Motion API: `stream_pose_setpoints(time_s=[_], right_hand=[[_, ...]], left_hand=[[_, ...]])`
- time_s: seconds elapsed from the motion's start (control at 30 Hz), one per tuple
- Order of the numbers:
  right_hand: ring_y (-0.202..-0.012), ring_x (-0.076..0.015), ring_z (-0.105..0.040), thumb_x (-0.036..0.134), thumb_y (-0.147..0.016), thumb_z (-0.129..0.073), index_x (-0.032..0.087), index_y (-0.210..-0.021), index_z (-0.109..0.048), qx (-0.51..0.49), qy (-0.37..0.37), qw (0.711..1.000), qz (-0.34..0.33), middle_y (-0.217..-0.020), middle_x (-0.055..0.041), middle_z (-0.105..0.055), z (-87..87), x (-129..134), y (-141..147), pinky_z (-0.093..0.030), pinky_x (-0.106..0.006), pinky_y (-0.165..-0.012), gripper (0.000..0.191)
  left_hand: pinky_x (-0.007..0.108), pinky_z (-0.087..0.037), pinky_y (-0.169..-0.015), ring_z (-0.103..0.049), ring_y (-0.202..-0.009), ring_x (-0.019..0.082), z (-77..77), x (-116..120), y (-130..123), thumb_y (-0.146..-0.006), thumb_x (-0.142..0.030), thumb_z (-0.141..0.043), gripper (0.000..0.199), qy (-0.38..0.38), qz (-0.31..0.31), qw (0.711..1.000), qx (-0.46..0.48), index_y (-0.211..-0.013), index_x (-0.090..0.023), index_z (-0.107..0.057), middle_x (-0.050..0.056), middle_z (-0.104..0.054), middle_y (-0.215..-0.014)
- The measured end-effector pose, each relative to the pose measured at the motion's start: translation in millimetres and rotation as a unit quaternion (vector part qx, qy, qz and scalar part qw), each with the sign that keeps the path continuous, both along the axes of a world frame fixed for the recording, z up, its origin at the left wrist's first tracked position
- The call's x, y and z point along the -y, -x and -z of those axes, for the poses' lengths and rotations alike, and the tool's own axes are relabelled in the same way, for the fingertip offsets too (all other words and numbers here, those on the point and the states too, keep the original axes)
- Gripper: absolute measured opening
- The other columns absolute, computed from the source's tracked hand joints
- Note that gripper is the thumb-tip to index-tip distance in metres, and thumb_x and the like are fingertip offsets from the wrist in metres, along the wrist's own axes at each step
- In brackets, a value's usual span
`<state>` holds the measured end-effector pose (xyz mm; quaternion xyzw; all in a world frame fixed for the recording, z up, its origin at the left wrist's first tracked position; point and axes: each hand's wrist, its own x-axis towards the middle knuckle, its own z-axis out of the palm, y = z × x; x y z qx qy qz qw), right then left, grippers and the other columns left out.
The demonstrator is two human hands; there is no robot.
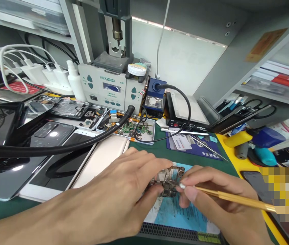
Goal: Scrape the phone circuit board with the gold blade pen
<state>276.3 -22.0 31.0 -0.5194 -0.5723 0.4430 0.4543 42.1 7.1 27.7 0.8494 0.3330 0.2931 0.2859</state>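
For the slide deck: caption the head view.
Left hand holds a small circuit board; right hand holds a gold-handled tool at its surface.

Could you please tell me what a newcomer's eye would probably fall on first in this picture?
Probably the work at the front centre: the left hand grips a small circuit board, while the right hand holds a gold-handled tool to it. Next, perhaps, the thick black hose sweeping in from the left, across the phones, towards the grey machine behind.

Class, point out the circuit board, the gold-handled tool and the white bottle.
Circuit board (170,173): head view, on its upper middle.
Gold-handled tool (232,197): head view, on its handle.
White bottle (77,84): head view, middle of its body.
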Motion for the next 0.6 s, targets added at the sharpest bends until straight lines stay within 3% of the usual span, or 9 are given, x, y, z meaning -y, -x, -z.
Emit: stream_pose_setpoints(time_s=[0.3, 0.53, 0.6], right_hand=[[-0.060, -0.0152, -0.068, 0.031, -0.093, -0.085, 0.033, -0.083, -0.086, 0.007, -0.002, 1.000, 0.005, -0.066, 0.0015, -0.072, 0.5, 0.6, 1.3, -0.056, -0.022, -0.057, 0.010], [-0.056, -0.0124, -0.069, 0.027, -0.090, -0.086, 0.032, -0.080, -0.087, 0.006, -0.010, 1.000, 0.003, -0.067, 0.0021, -0.074, 0.7, -0.2, 2.5, -0.054, -0.019, -0.055, 0.010], [-0.054, -0.0128, -0.069, 0.025, -0.090, -0.085, 0.032, -0.082, -0.087, 0.012, -0.023, 1.000, -0.003, -0.064, 0.0026, -0.074, 1.4, -2.2, -0.6, -0.054, -0.018, -0.053, 0.011]], left_hand=[[0.028, -0.052, -0.099, -0.070, -0.102, 0.014, 3.2, 2.9, 1.1, -0.107, -0.011, -0.062, 0.038, -0.009, -0.009, 1.000, -0.010, -0.139, -0.030, -0.061, -0.008, -0.074, -0.110], [0.028, -0.051, -0.102, -0.070, -0.107, 0.014, 4.5, 1.0, 1.0, -0.108, -0.012, -0.062, 0.036, -0.012, -0.009, 1.000, -0.019, -0.139, -0.030, -0.060, -0.007, -0.074, -0.114], [0.026, -0.051, -0.098, -0.070, -0.102, 0.014, 2.4, 0.4, 0.7, -0.107, -0.010, -0.062, 0.031, -0.003, -0.004, 1.000, -0.011, -0.131, -0.029, -0.063, -0.007, -0.074, -0.109]])
